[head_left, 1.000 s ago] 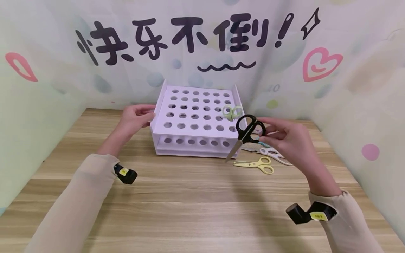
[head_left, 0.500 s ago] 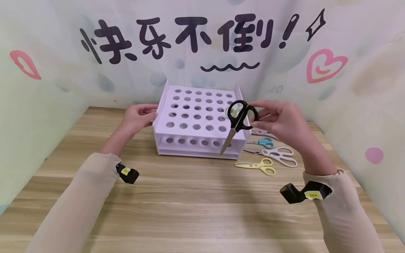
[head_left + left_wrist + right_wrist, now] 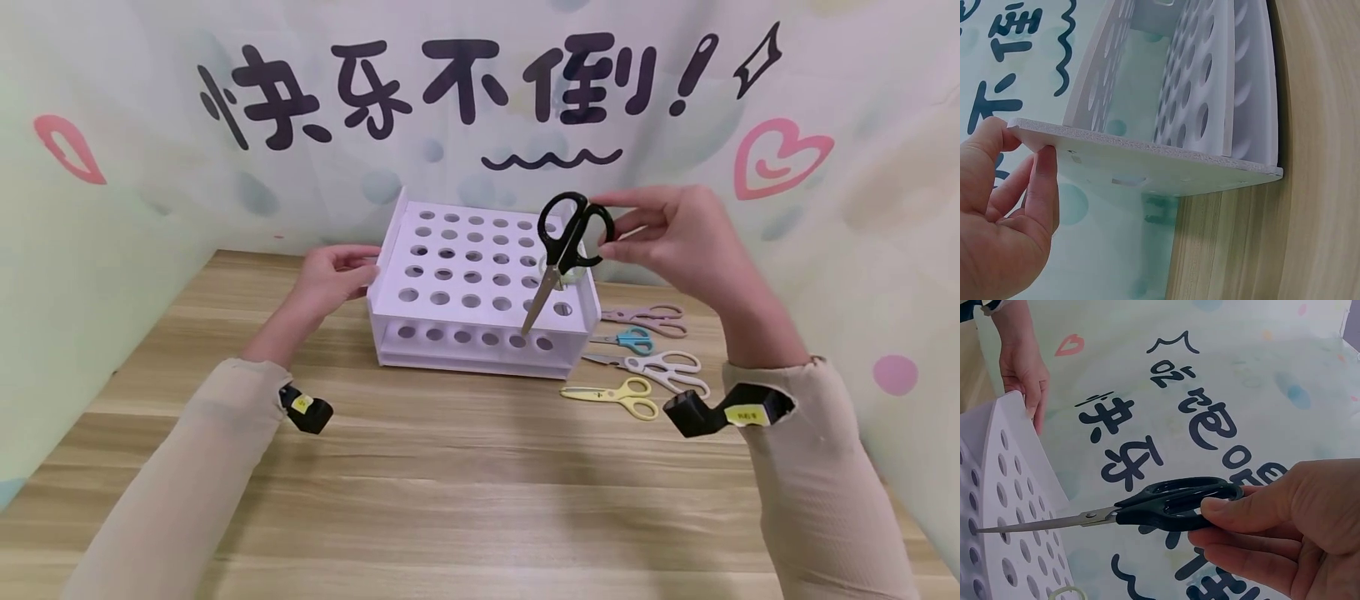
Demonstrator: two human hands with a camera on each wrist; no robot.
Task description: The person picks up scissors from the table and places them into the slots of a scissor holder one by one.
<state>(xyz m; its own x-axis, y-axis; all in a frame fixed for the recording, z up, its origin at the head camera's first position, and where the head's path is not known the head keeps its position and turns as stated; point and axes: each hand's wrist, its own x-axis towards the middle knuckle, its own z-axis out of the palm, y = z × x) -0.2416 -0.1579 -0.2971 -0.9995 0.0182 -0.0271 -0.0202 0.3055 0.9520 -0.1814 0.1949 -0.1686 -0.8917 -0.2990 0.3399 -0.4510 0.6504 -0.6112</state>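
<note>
Black-handled scissors (image 3: 566, 237) hang tilted above the right part of a white rack (image 3: 480, 317) with rows of round holes. Their blades are together and point down and to the left, apart from the rack's top as far as I can tell. My right hand (image 3: 678, 237) pinches one handle loop between thumb and fingers, as the right wrist view also shows. At the rack's left side panel (image 3: 1147, 165), my left hand (image 3: 1016, 212) holds the upper edge by thumb and fingertips. Light green scissors (image 3: 573, 275) stand in a right-hand hole, partly hidden behind the black pair.
Right of the rack, several scissors lie on the wooden table (image 3: 450, 483): a pinkish pair (image 3: 652, 318), a blue pair (image 3: 633, 339), a white pair (image 3: 663, 367) and a yellow pair (image 3: 618, 396). A printed cloth (image 3: 420, 158) stands right behind the rack.
My right hand has raised the black scissors and carried them left, from beside the rack's front right corner to above it. My left hand keeps its hold on the rack.
</note>
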